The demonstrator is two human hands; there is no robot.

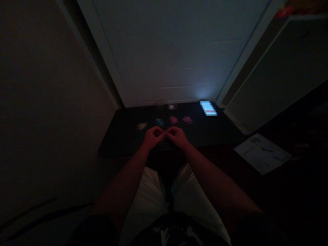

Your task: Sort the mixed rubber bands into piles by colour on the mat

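My left hand (154, 136) and my right hand (176, 136) meet over the near edge of a dark table (123, 136). Both are closed in a pinch, fingertips together. Whatever sits between them is too small and dim to name; a faint bluish spot shows there. Just beyond the hands lie small heaps of thin, short strands: a pale yellowish heap (141, 126), a blue heap (160, 121), a pink heap (173, 119) and another pink heap (187, 119). I cannot tell what the strands are.
A small round clear dish (172, 107) with a white square stands at the table's back. A lit screen (208, 108) glows at the back right. Behind rises a pale panel (169, 75). Right of the table, lower, lies a whitish flat sheet (262, 153). The room is dim.
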